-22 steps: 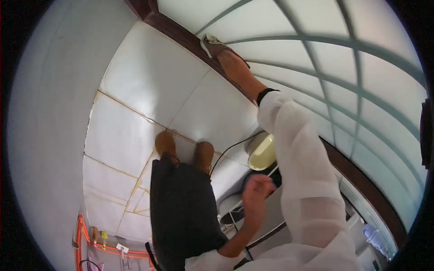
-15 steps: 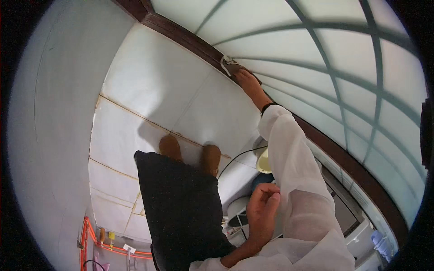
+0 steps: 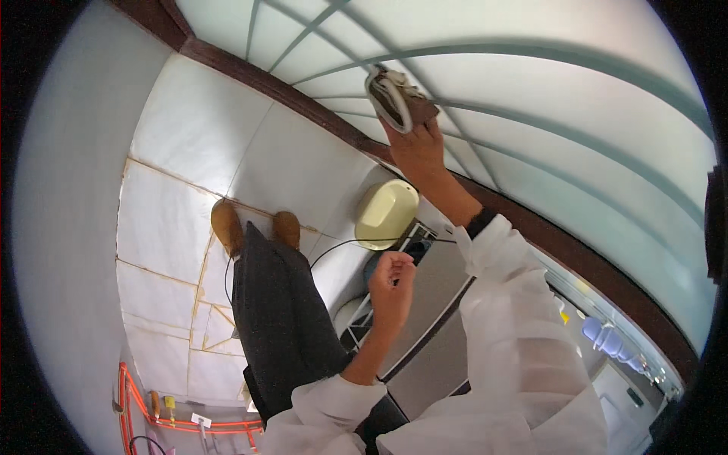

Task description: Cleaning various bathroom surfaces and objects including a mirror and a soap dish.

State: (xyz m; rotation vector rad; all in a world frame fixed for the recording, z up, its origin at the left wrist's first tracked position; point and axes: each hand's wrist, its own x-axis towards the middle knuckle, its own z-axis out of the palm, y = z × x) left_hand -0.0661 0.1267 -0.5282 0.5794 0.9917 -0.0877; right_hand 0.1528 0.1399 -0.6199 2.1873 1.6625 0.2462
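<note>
My right hand (image 3: pixel 421 155) grips a folded brown cloth (image 3: pixel 423 112) with a pale, thick edge. It holds the cloth against a frosted glass panel (image 3: pixel 523 87) crossed by green lines, just above the panel's dark brown frame (image 3: pixel 265 85). The palm and part of the fingers are hidden behind the cloth and the back of the hand. Lower down, my left hand (image 3: pixel 390 292) hovers in front of my body with its fingers curled in. Nothing shows between those fingers, and the hand touches neither glass nor cloth.
A cream plastic basin (image 3: pixel 387 214) sits below my right forearm, with a black cable (image 3: pixel 345 243) running past it. Brown shoes (image 3: pixel 226 227) stand on white floor tiles. Small tools hang from an orange rail (image 3: pixel 220 426) at lower left. A grey wall (image 3: pixel 76 227) rises at left.
My right hand with the cloth has moved from the brown frame up onto the glass. My left hand has shifted up and left, and the view has turned, showing more of the basin.
</note>
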